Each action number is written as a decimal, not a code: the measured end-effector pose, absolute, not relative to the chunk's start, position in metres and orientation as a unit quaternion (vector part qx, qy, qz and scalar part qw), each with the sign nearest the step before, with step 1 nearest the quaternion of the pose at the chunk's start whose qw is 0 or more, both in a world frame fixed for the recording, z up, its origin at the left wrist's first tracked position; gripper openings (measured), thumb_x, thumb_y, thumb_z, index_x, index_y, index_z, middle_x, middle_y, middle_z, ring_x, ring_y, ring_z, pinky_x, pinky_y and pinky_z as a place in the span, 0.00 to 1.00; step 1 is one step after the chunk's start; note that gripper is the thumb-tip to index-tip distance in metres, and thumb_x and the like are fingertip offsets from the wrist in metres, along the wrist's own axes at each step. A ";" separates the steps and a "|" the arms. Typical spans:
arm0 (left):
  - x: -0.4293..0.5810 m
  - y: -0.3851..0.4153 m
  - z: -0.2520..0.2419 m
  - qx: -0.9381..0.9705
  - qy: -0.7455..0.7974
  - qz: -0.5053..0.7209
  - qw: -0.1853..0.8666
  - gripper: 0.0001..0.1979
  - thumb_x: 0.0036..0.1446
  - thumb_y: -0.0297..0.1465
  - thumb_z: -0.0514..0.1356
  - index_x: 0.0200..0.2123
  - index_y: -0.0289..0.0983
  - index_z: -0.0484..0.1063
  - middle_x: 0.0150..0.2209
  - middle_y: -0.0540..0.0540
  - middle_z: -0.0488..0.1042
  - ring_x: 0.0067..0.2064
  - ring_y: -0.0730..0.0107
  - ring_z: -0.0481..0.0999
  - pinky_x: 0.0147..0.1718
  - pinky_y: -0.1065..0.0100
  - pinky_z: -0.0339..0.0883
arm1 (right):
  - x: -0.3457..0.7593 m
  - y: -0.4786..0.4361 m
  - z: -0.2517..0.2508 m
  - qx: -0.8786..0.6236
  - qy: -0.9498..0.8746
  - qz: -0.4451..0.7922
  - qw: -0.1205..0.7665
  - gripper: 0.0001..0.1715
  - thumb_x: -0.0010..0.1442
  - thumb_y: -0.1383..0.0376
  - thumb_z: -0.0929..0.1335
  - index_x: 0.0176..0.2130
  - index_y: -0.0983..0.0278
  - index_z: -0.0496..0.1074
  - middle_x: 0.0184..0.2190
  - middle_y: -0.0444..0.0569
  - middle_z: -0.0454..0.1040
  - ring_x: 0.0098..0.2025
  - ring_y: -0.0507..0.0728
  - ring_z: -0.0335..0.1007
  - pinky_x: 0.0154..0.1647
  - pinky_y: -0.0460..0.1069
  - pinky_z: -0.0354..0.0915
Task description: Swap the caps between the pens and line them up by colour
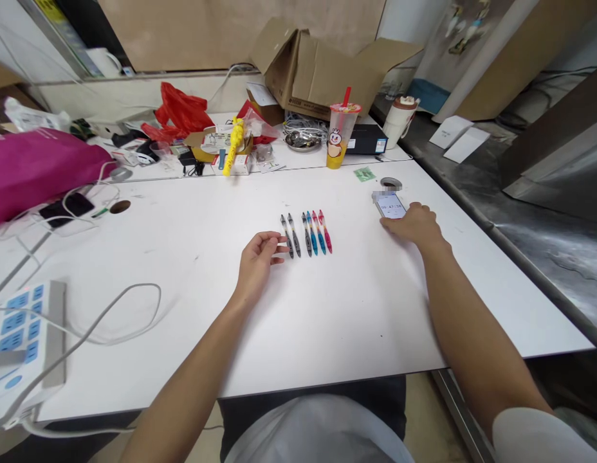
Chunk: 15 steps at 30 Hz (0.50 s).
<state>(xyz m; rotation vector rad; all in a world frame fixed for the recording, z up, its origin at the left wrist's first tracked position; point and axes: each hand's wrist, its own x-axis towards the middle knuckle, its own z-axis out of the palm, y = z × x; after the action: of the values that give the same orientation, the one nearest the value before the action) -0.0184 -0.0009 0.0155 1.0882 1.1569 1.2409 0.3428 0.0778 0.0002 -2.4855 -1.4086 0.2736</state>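
Looking down from the head camera, the left hand (258, 267) lies open on the white table (356, 334), holding nothing, its fingertips (279, 249) just beside the left end of a row of six pens (305, 235) lying side by side, grey and black at left, blue and red at right. The right hand (409, 225), also open and empty, rests near the right edge with its fingers (388, 223) against a phone (390, 206), while a plastic cup (340, 138) stands farther off.
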 end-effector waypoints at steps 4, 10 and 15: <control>-0.018 -0.002 0.017 0.453 0.484 0.524 0.535 0.09 0.63 0.37 0.61 0.41 0.38 0.74 0.47 0.39 0.80 0.42 0.64 0.81 0.36 0.65 0.73 | 0.352 0.087 -0.003 -0.863 -0.468 0.129 0.142 0.52 0.44 0.46 0.75 0.61 0.68 0.65 0.61 0.72 0.63 0.61 0.79 0.63 0.55 0.69 0.67; -0.017 -0.004 0.022 0.451 0.457 0.524 0.559 0.11 0.63 0.40 0.62 0.40 0.39 0.75 0.45 0.40 0.80 0.41 0.63 0.81 0.35 0.65 0.74 | 0.354 0.060 0.017 -0.847 -0.491 0.132 0.154 0.50 0.44 0.52 0.75 0.61 0.69 0.65 0.59 0.70 0.64 0.50 0.73 0.72 0.46 0.65 0.71; -0.021 -0.039 0.039 0.488 0.393 0.440 0.643 0.14 0.65 0.44 0.61 0.40 0.40 0.77 0.44 0.39 0.80 0.42 0.59 0.81 0.35 0.64 0.74 | 0.370 -0.056 -0.001 -0.807 -0.536 0.143 0.203 0.47 0.45 0.54 0.74 0.63 0.61 0.67 0.56 0.64 0.68 0.53 0.71 0.72 0.47 0.63 0.73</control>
<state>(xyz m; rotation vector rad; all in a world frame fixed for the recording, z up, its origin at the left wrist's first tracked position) -0.0214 -0.0386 0.0385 1.1114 0.8945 1.0028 0.3703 -0.0563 -0.0008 -2.2529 -1.4954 0.3988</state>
